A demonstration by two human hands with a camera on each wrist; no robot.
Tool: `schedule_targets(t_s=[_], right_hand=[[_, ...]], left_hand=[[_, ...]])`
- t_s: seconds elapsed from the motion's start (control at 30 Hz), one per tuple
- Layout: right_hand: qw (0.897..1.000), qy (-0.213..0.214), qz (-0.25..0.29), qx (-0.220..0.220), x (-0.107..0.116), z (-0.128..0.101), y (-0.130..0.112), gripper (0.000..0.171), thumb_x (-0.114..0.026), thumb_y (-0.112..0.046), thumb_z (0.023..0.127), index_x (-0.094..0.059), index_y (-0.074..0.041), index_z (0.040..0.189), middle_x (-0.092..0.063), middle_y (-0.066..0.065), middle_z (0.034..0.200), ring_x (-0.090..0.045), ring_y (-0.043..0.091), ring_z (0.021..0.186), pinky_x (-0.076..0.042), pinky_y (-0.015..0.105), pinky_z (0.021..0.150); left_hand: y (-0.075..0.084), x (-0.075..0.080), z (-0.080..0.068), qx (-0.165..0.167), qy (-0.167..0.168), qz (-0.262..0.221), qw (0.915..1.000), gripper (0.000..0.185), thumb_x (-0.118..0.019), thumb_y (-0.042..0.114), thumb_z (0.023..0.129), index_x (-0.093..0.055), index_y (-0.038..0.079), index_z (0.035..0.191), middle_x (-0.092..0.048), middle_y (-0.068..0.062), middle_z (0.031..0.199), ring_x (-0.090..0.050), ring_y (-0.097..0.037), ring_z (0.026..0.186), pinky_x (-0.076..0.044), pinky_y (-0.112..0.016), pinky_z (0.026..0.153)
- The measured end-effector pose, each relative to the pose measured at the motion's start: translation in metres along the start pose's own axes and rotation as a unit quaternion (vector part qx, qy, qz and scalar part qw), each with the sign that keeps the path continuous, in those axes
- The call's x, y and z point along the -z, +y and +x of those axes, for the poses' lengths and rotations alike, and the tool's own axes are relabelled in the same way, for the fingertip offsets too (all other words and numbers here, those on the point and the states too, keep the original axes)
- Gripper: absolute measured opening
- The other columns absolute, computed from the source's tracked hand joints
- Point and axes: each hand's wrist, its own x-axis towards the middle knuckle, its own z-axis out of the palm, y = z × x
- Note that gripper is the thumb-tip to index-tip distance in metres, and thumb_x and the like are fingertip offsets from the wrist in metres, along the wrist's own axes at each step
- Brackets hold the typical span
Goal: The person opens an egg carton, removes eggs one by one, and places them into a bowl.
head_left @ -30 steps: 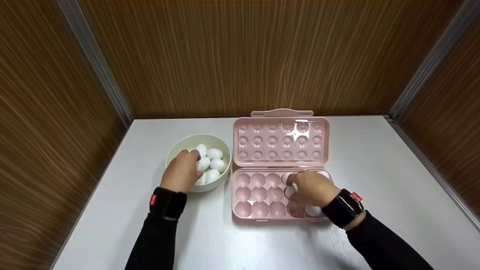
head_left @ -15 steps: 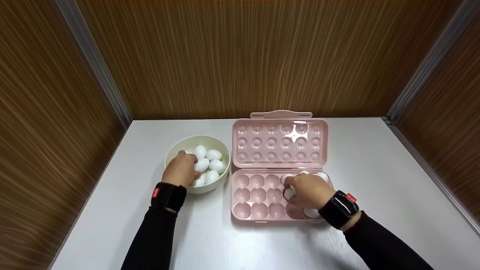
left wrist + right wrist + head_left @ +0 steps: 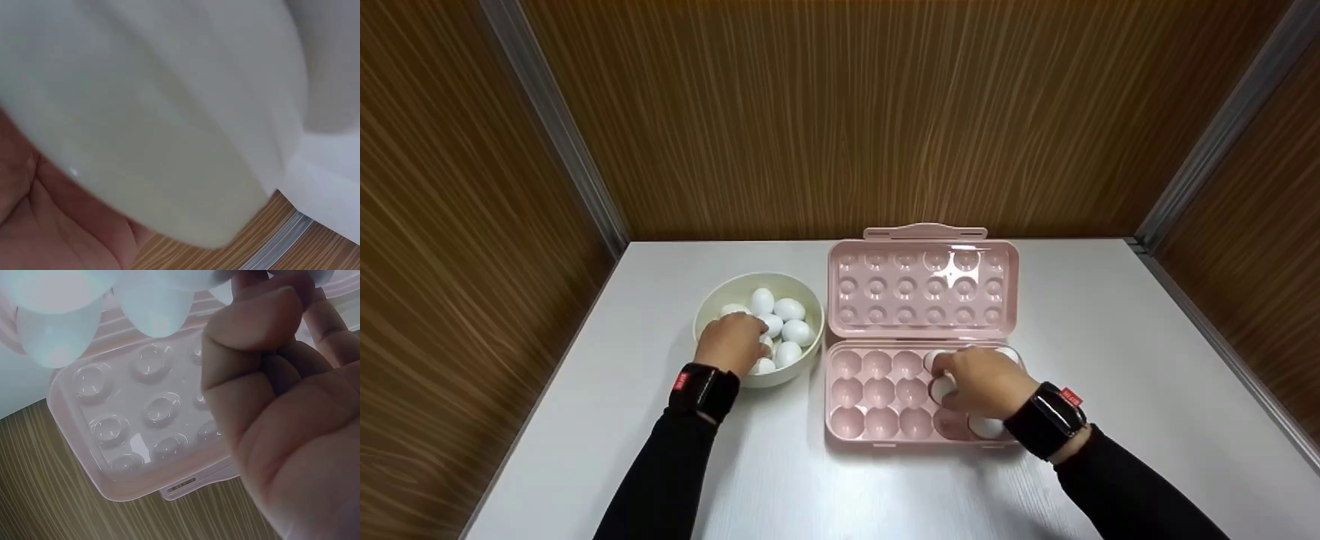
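My left hand (image 3: 731,341) is inside a pale green bowl (image 3: 703,311), fingers and thumb curled round a white egg (image 3: 766,342). In the left wrist view, the bowl's wall (image 3: 169,169) hides the fingertips, leaving part of the palm (image 3: 62,219) visible. Over the right part of an open pink egg box (image 3: 877,442), my right hand (image 3: 986,381) pinches another white egg (image 3: 941,388) in the middle row. Seen from the right wrist, its bent thumb (image 3: 270,320) is close by several eggs (image 3: 154,306). That hand covers some right-hand cups.
More white eggs (image 3: 797,332) lie in the bowl, just left of the box. The lid (image 3: 922,289) stands folded back behind the cups. Bare cups (image 3: 878,392) fill the box's left side. Wood-grain panels (image 3: 840,120) enclose the white table (image 3: 885,495).
My left hand has shifted slightly right and toward me inside the bowl, uncovering an egg at the back left. The right hand keeps its place over the box.
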Motion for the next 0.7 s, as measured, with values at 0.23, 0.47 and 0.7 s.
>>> schedule_targets(t_s=[0.23,0.47,0.7], right_hand=[[0.996,0.003,0.082,0.045,0.016,-0.003,0.003,0.029,-0.086,-0.015,0.081,-0.075,-0.016,0.108,-0.069,-0.006,0.081,-0.061,0.01,0.075,-0.053,0.032,0.068],[0.96,-0.018,0.263,0.095,0.029,0.001,-0.007,0.025,-0.083,-0.024,0.093,-0.075,-0.018,0.115,-0.07,-0.002,0.085,-0.062,0.007,0.074,-0.056,0.023,0.067],[0.91,-0.045,0.404,0.079,0.034,0.006,-0.017,0.029,-0.077,-0.027,0.099,-0.069,-0.012,0.123,-0.079,0.011,0.112,-0.075,0.018,0.101,-0.062,0.027,0.091]], left_hand=[[0.02,0.016,-0.013,-0.055,0.047,-0.025,0.9971,0.039,-0.083,0.028,0.093,-0.078,0.006,0.125,-0.078,-0.021,0.117,-0.072,-0.043,0.112,-0.056,-0.058,0.099],[0.098,0.031,-0.042,-0.248,0.104,-0.156,0.9503,0.062,-0.084,0.04,0.087,-0.068,0.014,0.14,-0.07,-0.008,0.14,-0.069,-0.026,0.128,-0.056,-0.038,0.113],[0.141,0.015,-0.055,-0.369,0.204,-0.058,0.905,0.064,-0.088,0.041,0.085,-0.069,0.011,0.139,-0.073,-0.003,0.133,-0.073,-0.017,0.118,-0.058,-0.03,0.105]])
